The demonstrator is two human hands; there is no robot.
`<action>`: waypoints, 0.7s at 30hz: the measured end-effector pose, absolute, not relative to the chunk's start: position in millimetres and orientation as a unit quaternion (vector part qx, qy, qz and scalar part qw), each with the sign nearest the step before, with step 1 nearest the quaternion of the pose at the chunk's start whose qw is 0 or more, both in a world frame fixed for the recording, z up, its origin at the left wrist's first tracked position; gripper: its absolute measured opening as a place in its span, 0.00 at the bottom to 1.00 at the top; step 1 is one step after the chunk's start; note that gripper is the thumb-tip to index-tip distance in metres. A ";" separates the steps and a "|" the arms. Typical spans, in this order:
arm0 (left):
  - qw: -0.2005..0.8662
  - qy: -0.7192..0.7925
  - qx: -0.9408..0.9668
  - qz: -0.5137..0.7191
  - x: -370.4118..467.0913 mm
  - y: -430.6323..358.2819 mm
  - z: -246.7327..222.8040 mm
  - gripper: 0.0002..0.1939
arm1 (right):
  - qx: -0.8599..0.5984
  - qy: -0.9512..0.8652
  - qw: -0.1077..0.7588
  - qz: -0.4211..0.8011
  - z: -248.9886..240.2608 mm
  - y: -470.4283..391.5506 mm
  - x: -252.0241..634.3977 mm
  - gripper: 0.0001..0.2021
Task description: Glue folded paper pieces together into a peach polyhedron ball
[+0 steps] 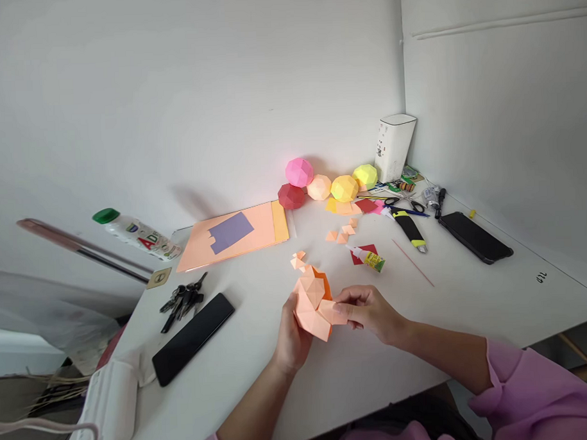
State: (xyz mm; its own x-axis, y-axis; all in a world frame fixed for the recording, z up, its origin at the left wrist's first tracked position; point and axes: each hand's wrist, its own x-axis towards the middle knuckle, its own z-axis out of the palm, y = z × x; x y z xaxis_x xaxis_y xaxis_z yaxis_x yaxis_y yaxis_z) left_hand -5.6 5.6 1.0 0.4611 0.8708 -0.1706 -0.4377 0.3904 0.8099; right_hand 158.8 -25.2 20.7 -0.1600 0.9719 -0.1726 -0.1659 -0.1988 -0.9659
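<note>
Between hands (294,342) (374,313), both pinching it: peach paper shape (312,299), above desk (250,350).

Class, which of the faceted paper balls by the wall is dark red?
The leftmost ball, just below the bright pink one; every other ball is lighter.

I note room to pass over the tabletop (249,340) between the left hand (294,340) and the long black phone (193,339), but glue bottle (372,259), cutter (409,230) and scissors (402,199) obstruct the right side.
</note>
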 end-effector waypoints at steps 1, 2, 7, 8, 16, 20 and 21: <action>0.776 0.302 0.359 0.422 -5.5 5.5 1.2 0.23 | -0.459 -0.439 0.457 0.623 20.7 -25.4 158.8 0.09; 0.775 0.302 0.359 0.423 -5.4 5.4 1.6 0.23 | -0.458 -0.439 0.458 0.623 20.9 -25.6 158.7 0.09; 0.775 0.298 0.361 0.425 -4.3 5.1 3.4 0.24 | -0.463 -0.432 0.454 0.627 22.8 -27.1 158.1 0.10; 0.774 0.297 0.362 0.425 -4.1 5.0 3.6 0.24 | -0.465 -0.431 0.452 0.627 23.1 -27.2 158.0 0.10; 0.774 0.299 0.364 0.423 -3.8 4.6 4.1 0.24 | -0.464 -0.428 0.450 0.632 21.8 -25.9 158.3 0.11; 0.779 0.284 0.370 0.420 -3.4 4.1 5.6 0.24 | -0.462 -0.424 0.448 0.638 20.1 -24.8 158.3 0.11; 0.782 0.283 0.368 0.416 -3.4 4.0 5.9 0.24 | -0.460 -0.422 0.448 0.640 19.7 -24.6 158.3 0.11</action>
